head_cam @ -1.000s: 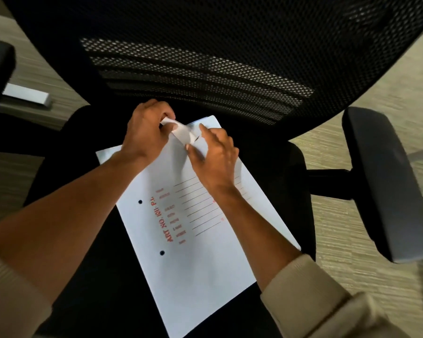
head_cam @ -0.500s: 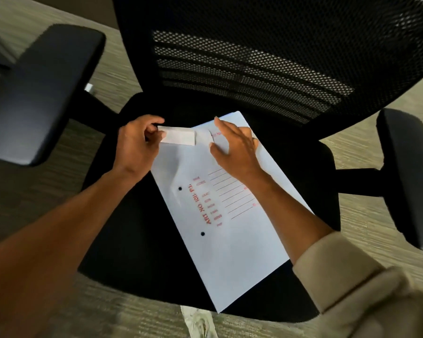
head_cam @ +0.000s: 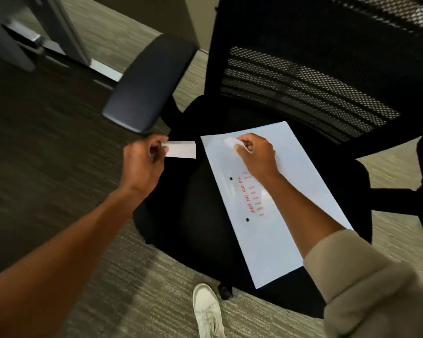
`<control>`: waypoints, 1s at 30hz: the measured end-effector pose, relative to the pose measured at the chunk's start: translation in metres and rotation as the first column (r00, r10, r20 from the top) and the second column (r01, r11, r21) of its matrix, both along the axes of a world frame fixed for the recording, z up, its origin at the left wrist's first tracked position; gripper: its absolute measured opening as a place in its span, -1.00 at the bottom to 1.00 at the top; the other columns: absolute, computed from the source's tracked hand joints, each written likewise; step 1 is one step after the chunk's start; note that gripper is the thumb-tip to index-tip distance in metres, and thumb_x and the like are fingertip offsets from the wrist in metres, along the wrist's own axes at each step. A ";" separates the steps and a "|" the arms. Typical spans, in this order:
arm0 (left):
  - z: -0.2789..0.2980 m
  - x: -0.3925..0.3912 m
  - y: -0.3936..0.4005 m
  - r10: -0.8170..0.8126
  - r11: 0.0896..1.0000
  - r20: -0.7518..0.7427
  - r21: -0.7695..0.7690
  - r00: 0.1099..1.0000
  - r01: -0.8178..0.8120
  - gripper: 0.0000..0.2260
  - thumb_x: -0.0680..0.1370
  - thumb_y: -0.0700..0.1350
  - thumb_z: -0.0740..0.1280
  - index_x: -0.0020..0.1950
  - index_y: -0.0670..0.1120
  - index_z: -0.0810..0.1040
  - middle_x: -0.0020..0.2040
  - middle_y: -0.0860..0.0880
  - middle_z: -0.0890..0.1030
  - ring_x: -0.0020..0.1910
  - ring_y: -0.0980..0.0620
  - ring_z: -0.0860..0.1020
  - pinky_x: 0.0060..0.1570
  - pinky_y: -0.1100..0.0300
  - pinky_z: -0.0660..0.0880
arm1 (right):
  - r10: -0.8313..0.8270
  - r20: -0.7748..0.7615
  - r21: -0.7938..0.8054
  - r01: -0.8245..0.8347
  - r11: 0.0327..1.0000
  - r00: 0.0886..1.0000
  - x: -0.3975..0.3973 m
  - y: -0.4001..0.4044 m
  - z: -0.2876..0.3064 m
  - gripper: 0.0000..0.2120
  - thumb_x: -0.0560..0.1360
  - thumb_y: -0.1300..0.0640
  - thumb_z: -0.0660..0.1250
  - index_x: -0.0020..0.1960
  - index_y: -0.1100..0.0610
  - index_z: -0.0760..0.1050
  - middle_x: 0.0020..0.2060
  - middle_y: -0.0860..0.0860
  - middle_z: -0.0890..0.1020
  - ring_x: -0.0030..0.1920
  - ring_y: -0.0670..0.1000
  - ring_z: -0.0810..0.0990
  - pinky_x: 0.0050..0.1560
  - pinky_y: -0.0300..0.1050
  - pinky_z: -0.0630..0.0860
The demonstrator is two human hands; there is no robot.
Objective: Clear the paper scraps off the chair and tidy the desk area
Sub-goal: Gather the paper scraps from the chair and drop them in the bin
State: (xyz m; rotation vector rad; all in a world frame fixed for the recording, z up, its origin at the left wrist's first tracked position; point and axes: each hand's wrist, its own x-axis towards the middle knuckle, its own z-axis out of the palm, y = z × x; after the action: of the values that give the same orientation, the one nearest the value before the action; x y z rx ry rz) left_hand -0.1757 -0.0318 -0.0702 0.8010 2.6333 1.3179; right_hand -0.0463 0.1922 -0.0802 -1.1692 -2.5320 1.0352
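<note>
The left hand [head_cam: 142, 164] pinches a small white rectangular paper scrap [head_cam: 181, 149] between thumb and fingers [head_cam: 156, 148], holding it above the left edge of the black padded chair seat [head_cam: 188, 203]. The right hand [head_cam: 257, 156] rests on a large white printed sheet with red text [head_cam: 274, 235] lying on the seat, its fingers clamped on a second small white paper scrap [head_cam: 231, 142] at the sheet's far left corner.

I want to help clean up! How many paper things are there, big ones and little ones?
Big sheets: 1, the printed sheet on the chair seat.
Small scraps: 2, one strip in the left hand, one scrap in the right hand.
Total: 3
</note>
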 end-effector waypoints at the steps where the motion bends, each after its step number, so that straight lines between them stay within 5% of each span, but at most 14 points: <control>1: 0.001 0.000 -0.009 0.015 1.000 0.019 0.016 1.000 -0.016 -0.81 0.53 -0.27 0.38 0.12 -0.15 0.65 -0.17 0.01 0.61 -0.21 0.12 0.54 -0.19 0.66 0.33 | -0.015 -0.018 -0.006 0.015 1.000 1.000 0.000 -0.007 0.002 -0.81 0.56 0.11 0.31 0.13 0.14 0.57 0.06 0.07 0.66 0.10 0.10 0.58 0.26 0.14 0.43; 4: 0.003 0.004 -0.036 0.073 0.993 0.125 0.084 0.990 -0.083 -0.81 0.53 -0.30 0.38 0.13 -0.18 0.64 -0.05 -0.08 0.66 -0.14 0.11 0.57 -0.14 0.61 0.39 | -0.019 -0.146 0.000 0.019 1.000 0.989 0.004 -0.040 0.006 -0.87 0.56 0.15 0.32 -0.01 0.22 0.56 -0.14 0.02 0.61 -0.13 -0.01 0.55 0.00 -0.13 0.50; 7: 0.007 0.016 -0.071 0.148 0.979 0.164 0.117 0.975 -0.168 -0.83 0.53 -0.32 0.37 0.09 -0.17 0.64 -0.01 -0.12 0.66 -0.10 0.09 0.58 -0.08 0.51 0.44 | 0.001 -0.213 0.006 0.000 1.000 0.977 0.009 -0.089 0.011 -0.91 0.55 0.13 0.35 -0.08 0.16 0.55 -0.27 -0.11 0.52 -0.28 -0.13 0.46 -0.23 -0.41 0.33; 11: 0.011 0.042 -0.141 0.308 0.923 0.236 0.162 0.922 -0.349 -0.85 0.55 -0.27 0.37 0.09 -0.14 0.65 -0.02 -0.07 0.66 -0.09 0.08 0.61 -0.02 0.26 0.57 | 0.063 -0.263 -0.007 -0.067 0.998 0.963 0.011 -0.173 0.011 -0.91 0.53 0.12 0.37 0.00 0.12 0.59 -0.15 -0.04 0.64 -0.16 -0.08 0.57 -0.12 -0.28 0.45; 19: -0.020 0.075 -0.315 0.626 0.713 0.356 0.100 0.694 -0.694 -0.89 0.53 -0.27 0.39 0.02 -0.15 0.67 -0.06 -0.09 0.68 -0.08 0.00 0.65 0.01 0.15 0.58 | 0.275 -0.261 -0.185 -0.328 0.926 0.925 -0.014 -0.349 -0.006 -0.96 0.52 0.11 0.38 -0.04 0.06 0.59 -0.16 -0.05 0.65 -0.15 -0.05 0.62 -0.12 -0.02 0.57; 23: -0.042 0.096 -0.418 0.750 0.574 0.368 0.051 0.550 -0.817 -0.93 0.52 -0.28 0.39 -0.06 -0.13 0.65 -0.14 -0.09 0.68 -0.14 0.01 0.62 -0.04 0.19 0.54 | 0.409 -0.197 -0.278 -0.451 0.848 0.891 -0.029 -0.448 -0.029 -0.96 0.52 0.13 0.39 -0.06 0.09 0.58 -0.17 0.01 0.65 -0.17 0.02 0.63 -0.13 0.01 0.57; 27: -0.063 0.134 -0.505 0.835 0.458 0.335 0.016 0.437 -0.889 -0.91 0.54 -0.27 0.38 -0.06 -0.10 0.62 -0.18 -0.01 0.64 -0.22 0.23 0.57 -0.15 0.53 0.44 | 0.538 -0.139 -0.385 -0.545 0.744 0.832 -0.033 -0.540 -0.055 -0.96 0.52 0.13 0.38 -0.06 0.08 0.58 -0.15 0.02 0.67 -0.15 -0.01 0.64 -0.16 -0.15 0.55; 30: -0.083 0.171 -0.572 0.905 0.351 0.280 -0.069 0.319 -0.934 -0.93 0.54 -0.28 0.38 -0.04 -0.13 0.62 -0.17 -0.03 0.63 -0.21 0.20 0.55 -0.19 0.51 0.42 | 0.636 -0.106 -0.415 -0.615 0.670 0.764 -0.027 -0.617 -0.078 -0.95 0.51 0.15 0.38 -0.06 0.12 0.58 -0.14 0.06 0.66 -0.16 0.02 0.64 -0.18 -0.16 0.53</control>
State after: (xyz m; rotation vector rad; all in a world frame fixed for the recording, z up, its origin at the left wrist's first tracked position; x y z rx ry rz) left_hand -0.0045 -0.6037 -0.1528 -1.1216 2.7588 1.5383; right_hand -0.0738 -0.4251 -0.1585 -0.3264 -2.9052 1.8126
